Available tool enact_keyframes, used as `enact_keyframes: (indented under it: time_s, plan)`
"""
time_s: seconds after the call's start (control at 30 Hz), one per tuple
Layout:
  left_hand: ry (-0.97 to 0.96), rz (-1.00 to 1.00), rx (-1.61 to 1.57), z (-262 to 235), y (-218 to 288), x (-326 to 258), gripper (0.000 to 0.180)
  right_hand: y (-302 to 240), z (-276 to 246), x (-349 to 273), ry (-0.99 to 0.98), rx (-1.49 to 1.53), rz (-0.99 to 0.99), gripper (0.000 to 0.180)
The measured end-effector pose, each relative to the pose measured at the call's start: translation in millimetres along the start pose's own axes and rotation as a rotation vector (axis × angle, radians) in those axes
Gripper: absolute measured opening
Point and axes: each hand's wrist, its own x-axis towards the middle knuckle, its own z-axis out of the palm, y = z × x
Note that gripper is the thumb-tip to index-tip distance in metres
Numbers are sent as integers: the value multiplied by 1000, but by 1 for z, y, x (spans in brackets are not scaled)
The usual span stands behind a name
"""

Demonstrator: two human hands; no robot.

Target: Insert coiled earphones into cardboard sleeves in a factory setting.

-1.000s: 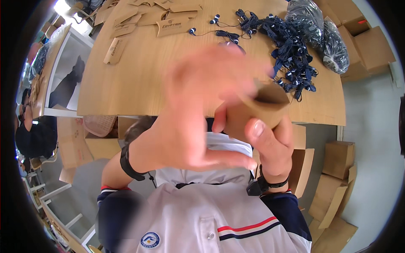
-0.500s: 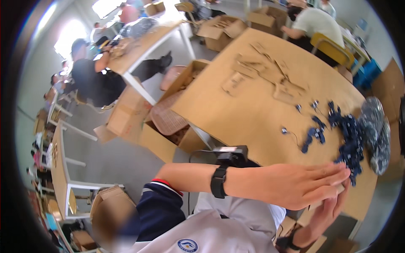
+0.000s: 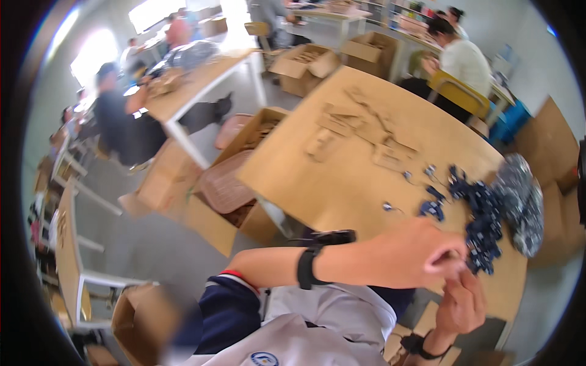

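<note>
Standing near the table (image 3: 342, 189); both hands are busy at its near edge, toward the right. Left hand (image 3: 421, 256) and right hand (image 3: 462, 304) are together, left fingers curled over, right fingertips meeting them from below. Cannot tell whether anything is clamped between them; the left hand's own bulk and some blur hide it. Dark blue earphones (image 3: 482, 213) lie heaped just beyond the hands, cords looped through one another; whether the fingers touch the nearest strands, cannot tell. Main hazard, in my judgement: tangling. A tug on one cord could drag neighbours along, or tighten a knot. The black wristband (image 3: 307, 268) on the left arm might catch a loop if that arm swept over the heap. Second worry: the edge. Anything small slipping from the fingertips could drop past the table, toward the cardboard flaps (image 3: 427, 317) below. A few earbuds trail loose on thin leads left of the heap; a passing forearm could hook them. Flat brown card sleeves (image 3: 394, 154) lie scattered and overlapping farther back, thin enough, I judge, to bend if leaned on. Plastic-bagged bundle (image 3: 517, 204) sits against the heap's right; a nudge from it could shift cords.
</note>
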Motion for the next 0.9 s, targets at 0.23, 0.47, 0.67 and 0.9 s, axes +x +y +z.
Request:
enact_keyframes:
  time_s: [0.23,0.47,0.67,0.9]
  plan:
    - [139,-206,-537,25,-15,-12,17,-9,-4,3,-65,200,388,28]
    - [431,36,-57,64,-29,-16,17,-25,31,-4,246,393,633,12]
    - [253,-98,-221,67,-30,-21,18,25,4,-30,-134,326,504,33]
    - [-88,-477,-673,64,-30,-30,29,30,6,-63,-257,606,570,28]
